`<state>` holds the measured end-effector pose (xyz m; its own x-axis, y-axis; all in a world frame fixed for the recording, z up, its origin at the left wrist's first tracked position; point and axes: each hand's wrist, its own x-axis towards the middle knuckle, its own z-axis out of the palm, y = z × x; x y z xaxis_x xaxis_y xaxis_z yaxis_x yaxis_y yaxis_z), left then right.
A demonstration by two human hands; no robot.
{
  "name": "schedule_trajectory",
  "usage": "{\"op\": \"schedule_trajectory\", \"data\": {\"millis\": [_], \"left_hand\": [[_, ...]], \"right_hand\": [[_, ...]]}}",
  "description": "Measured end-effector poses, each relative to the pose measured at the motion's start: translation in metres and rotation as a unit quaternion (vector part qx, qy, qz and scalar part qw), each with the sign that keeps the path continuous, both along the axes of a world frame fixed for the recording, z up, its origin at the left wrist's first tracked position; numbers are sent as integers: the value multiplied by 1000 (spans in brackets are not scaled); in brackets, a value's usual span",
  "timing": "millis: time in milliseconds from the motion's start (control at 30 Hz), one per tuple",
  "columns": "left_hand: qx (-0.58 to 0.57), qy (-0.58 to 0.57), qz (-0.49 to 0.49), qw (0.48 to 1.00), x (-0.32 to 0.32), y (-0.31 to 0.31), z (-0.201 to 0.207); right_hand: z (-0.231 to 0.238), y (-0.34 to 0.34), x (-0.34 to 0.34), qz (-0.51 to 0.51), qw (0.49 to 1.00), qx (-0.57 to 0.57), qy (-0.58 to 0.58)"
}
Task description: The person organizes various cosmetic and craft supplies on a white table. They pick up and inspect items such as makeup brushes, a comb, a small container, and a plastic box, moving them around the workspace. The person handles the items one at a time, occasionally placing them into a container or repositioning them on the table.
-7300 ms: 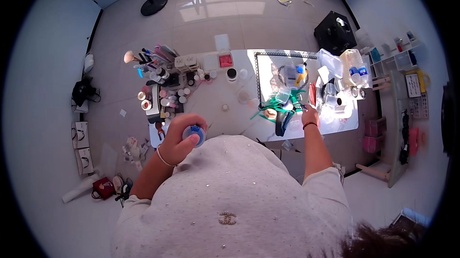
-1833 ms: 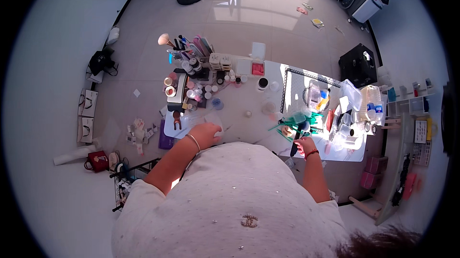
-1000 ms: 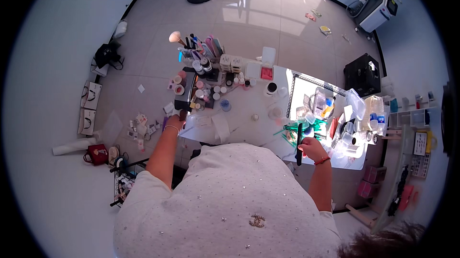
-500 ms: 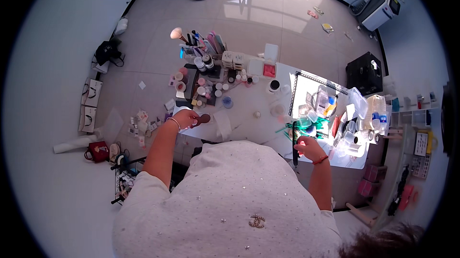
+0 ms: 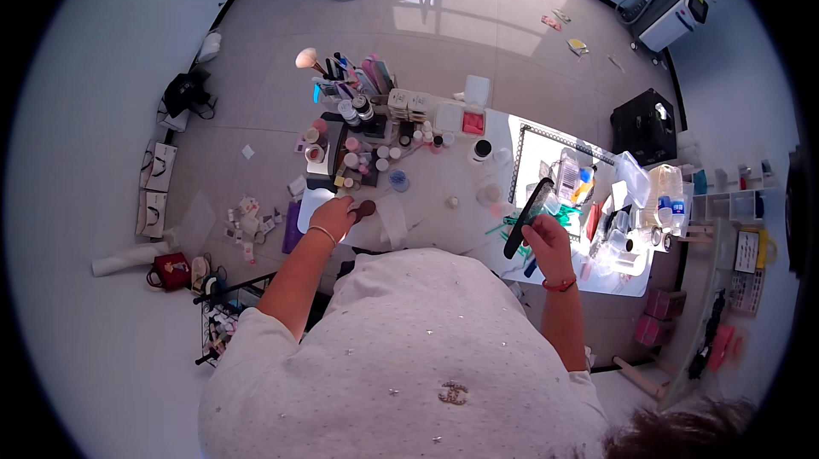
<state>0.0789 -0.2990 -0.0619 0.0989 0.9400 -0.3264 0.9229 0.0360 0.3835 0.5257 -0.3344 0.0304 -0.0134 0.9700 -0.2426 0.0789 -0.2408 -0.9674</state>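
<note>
Purple packaging (image 5: 292, 227) lies left of the left hand (image 5: 335, 218), its curled fingers closed on a small brown tool (image 5: 365, 209) near the surface (image 5: 431, 216); then comes a white strip (image 5: 393, 222). Farther right, the right hand (image 5: 550, 241) pinches a long black tool (image 5: 525, 224), tilted beside green sticks (image 5: 566, 217). Handling both tools seems the step; moving on calls for firm grips, clear of the sticks.

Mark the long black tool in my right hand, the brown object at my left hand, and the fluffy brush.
Long black tool (image 5: 527, 217): head view, middle of its length.
Brown object (image 5: 366, 208): head view, its rounded end.
Fluffy brush (image 5: 305, 58): head view, its pale bristles.
</note>
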Motion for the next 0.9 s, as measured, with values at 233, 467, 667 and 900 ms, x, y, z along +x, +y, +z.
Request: {"op": "schedule_trajectory", "data": {"millis": [233, 467, 667, 900], "left_hand": [[-135, -166, -104, 971, 55, 10, 79], [-225, -501, -80, 832, 128, 9, 122], [-173, -411, -98, 890, 72, 10, 98], [-273, -384, 219, 855, -123, -62, -13]], "right_hand": [[24, 11, -43, 10, 994, 44, 96], [25, 26, -88, 123, 986, 109, 20], [26, 21, -75, 135, 990, 31, 28], [-80, -21, 32, 27, 984, -175, -32]]}}
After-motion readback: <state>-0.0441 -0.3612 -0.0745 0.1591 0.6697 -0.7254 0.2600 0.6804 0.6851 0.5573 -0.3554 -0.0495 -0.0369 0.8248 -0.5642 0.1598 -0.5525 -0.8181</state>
